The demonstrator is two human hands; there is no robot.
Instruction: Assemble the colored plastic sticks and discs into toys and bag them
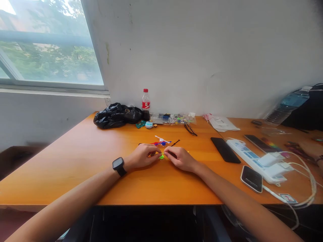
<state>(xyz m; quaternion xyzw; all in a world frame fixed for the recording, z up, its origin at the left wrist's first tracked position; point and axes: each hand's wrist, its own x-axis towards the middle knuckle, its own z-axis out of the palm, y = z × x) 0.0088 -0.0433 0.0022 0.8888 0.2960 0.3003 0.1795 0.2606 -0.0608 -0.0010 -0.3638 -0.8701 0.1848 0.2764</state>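
Observation:
My left hand (pixel 145 155), with a black watch (pixel 118 165) on its wrist, rests over the table with thumb and fingers pinched together. Opposite it, my right hand (pixel 180 158) is pinched too, its fingertips almost meeting the left ones. A small bright green plastic piece (pixel 161 157) shows between and under the fingertips, and both hands seem to grip its thin, pale end. Just beyond the hands lie small plastic pieces: a white stick (pixel 161 138), a blue one (pixel 166 143) and a red one (pixel 155 143). A thin black stick (pixel 176 143) lies behind my right hand.
Along the wall are a black plastic bag (pixel 117 116), a cola bottle (pixel 145 106) and clear bags of small parts (pixel 176 118). To the right lie a black phone (pixel 225 150), a white power strip (pixel 248 154) with chargers and cables, and another phone (pixel 251 178).

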